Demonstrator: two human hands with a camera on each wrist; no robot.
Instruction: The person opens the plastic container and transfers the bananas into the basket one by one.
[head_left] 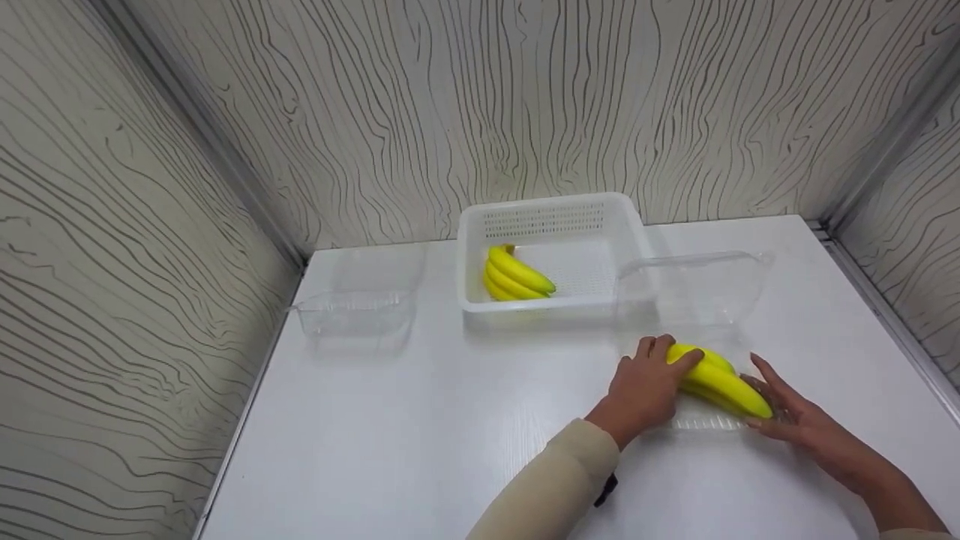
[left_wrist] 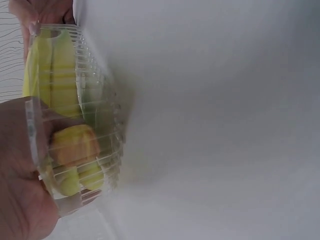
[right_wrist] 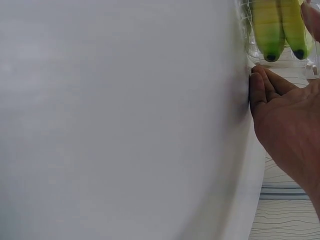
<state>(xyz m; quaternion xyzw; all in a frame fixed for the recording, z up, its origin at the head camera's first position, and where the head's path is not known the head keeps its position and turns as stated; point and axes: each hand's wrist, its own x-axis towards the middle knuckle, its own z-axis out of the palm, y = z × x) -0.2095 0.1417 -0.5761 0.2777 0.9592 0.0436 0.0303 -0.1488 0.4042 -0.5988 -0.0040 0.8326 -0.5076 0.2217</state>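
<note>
A yellow banana bunch [head_left: 716, 379] lies slanted in an open clear plastic clamshell box [head_left: 705, 424] at the right of the table. My left hand [head_left: 646, 386] grips the bunch near its stem end, the thumb over the top. In the left wrist view, the stem end [left_wrist: 75, 145] shows through the box's ribbed wall. My right hand [head_left: 806, 427] holds the box's right end beside the banana tips, thumb and fingers spread around it. Dark banana tips [right_wrist: 271, 57] show through the plastic in the right wrist view. The clamshell's raised lid [head_left: 694, 292] stands behind the bunch.
A white plastic basket [head_left: 555, 304] stands at the back, with another banana bunch [head_left: 516, 276] inside at its left. A second clear box [head_left: 352, 315] sits open at the table's left. Patterned wall panels [head_left: 450, 112] enclose the back and sides.
</note>
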